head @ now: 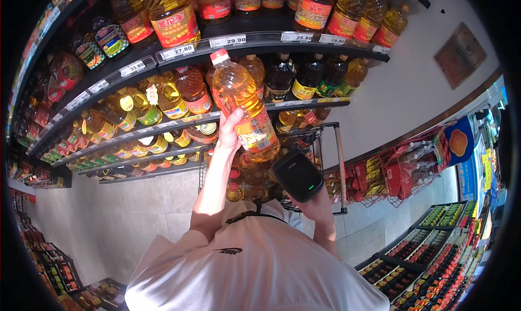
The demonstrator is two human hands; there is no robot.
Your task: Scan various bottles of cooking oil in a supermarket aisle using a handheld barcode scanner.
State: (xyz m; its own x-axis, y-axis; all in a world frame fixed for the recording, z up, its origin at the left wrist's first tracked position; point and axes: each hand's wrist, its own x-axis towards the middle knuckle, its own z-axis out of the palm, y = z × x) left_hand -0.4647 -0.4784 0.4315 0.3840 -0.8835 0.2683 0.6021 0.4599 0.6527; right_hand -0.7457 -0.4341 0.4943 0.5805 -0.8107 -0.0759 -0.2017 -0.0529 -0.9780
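My left hand (pixel 231 130) is closed on a large clear plastic bottle of golden cooking oil (pixel 248 107). The bottle has a red and white cap and a red label with a picture of nuts, and it tilts in front of the shelves. In my right hand (pixel 315 203) is a black handheld device (pixel 297 176) with rounded corners and a small green light; it hides most of my fingers. The device is just right of the bottle's base. Beneath both hands, a black wire cart (pixel 341 164) holds more oil bottles (pixel 235 192).
Shelves (pixel 228 41) with rows of oil bottles and price tags curve across the front and left. A white wall (pixel 407 87) stands at the right, with red wire baskets (pixel 382 180) of packets along it. Low racks of jars (pixel 411 250) are at the lower right.
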